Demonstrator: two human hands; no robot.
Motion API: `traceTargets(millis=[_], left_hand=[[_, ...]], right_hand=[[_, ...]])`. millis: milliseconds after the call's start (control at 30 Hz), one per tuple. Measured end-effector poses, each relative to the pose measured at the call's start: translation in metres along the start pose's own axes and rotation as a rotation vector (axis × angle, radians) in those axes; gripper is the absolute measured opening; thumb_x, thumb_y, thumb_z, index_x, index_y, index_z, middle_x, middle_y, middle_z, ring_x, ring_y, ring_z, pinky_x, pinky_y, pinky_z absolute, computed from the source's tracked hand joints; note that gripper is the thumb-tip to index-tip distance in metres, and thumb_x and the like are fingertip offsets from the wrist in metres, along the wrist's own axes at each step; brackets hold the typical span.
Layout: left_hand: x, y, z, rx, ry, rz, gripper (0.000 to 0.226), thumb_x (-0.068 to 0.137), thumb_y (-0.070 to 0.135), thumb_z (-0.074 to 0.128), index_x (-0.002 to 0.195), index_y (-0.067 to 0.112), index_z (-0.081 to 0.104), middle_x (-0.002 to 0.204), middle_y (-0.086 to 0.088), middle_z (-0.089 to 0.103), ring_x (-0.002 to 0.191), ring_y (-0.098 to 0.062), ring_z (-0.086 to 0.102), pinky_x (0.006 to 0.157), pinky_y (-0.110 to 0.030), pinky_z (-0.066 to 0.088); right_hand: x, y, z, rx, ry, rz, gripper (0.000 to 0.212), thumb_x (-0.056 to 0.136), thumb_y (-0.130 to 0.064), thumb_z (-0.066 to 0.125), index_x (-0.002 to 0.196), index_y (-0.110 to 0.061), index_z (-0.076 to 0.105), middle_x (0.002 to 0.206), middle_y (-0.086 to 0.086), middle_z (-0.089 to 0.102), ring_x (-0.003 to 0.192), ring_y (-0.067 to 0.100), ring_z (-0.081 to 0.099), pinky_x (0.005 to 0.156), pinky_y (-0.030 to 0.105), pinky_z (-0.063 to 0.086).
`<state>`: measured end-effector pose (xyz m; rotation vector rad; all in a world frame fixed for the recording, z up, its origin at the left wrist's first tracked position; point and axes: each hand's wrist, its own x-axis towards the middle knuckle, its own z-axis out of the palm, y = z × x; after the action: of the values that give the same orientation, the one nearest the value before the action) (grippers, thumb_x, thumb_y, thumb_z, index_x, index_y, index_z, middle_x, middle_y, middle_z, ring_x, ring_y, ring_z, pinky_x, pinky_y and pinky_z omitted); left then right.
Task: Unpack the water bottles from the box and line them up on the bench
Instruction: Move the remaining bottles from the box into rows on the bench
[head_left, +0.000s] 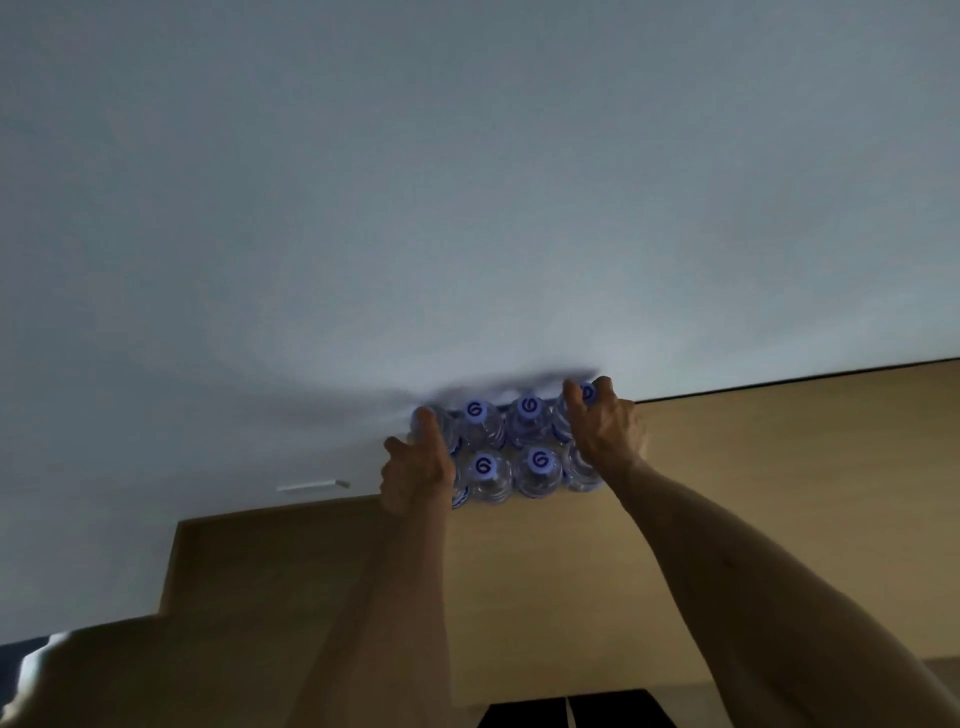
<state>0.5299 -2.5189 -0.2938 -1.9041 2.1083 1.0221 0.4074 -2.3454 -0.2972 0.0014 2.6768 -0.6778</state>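
Several clear water bottles (483, 466) with blue-marked white caps stand in two close rows on the light wooden bench (779, 467), against the wall. My left hand (415, 470) holds the far bottle at the left end of the group, with its index finger up along the neck and its thumb out to the left. At the right end, my right hand (602, 431) reaches over and pinches the cap of the back bottle (588, 393) between finger and thumb. Both hands hide the end bottles beneath them. No box shows in the head view.
A plain white wall (467, 208) rises straight behind the bottles. The bench surface runs on to the right and toward me. A small white fitting (311, 487) sits on the wall to the left. A dark object (566, 709) lies at the bottom edge.
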Motion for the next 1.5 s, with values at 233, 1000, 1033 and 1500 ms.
traceTargets(millis=[233,1000,1033,1500], left_hand=[[-0.018,0.032,0.010,0.338,0.269,0.476,0.053,0.098,0.039,0.042,0.137,0.003,0.042,0.138,-0.023,0.045,0.122,-0.036,0.046,0.092,-0.044,0.041],[-0.033,0.019,0.009,0.642,0.215,0.791,0.047,0.101,0.040,0.030,0.136,0.014,0.048,0.151,-0.020,0.035,0.141,-0.033,0.028,0.113,-0.048,0.020],[-0.034,0.019,0.009,0.678,0.193,0.827,0.048,0.101,0.040,0.028,0.140,0.016,0.043,0.153,-0.017,0.032,0.143,-0.031,0.025,0.114,-0.048,0.018],[-0.030,0.010,0.019,0.719,0.140,0.802,0.056,0.102,0.049,0.023,0.148,0.018,0.032,0.152,-0.017,0.032,0.144,-0.033,0.022,0.113,-0.053,0.025]], right_hand=[[-0.016,-0.028,0.009,-0.324,0.236,-0.374,0.031,0.093,-0.030,0.046,0.112,-0.009,0.059,0.115,0.015,0.059,0.107,0.030,0.051,0.099,0.045,0.037],[-0.008,-0.022,0.007,-0.411,0.164,-0.698,0.026,0.095,-0.027,0.043,0.096,-0.012,0.064,0.100,0.011,0.062,0.100,0.031,0.054,0.091,0.043,0.039],[-0.006,-0.014,0.004,-0.427,0.160,-0.663,0.027,0.096,-0.029,0.042,0.100,-0.013,0.063,0.104,0.010,0.061,0.103,0.030,0.053,0.094,0.041,0.038],[-0.003,0.001,0.010,-0.472,0.165,-0.654,0.036,0.098,-0.041,0.036,0.115,-0.018,0.057,0.120,0.011,0.054,0.112,0.029,0.047,0.100,0.044,0.034]])
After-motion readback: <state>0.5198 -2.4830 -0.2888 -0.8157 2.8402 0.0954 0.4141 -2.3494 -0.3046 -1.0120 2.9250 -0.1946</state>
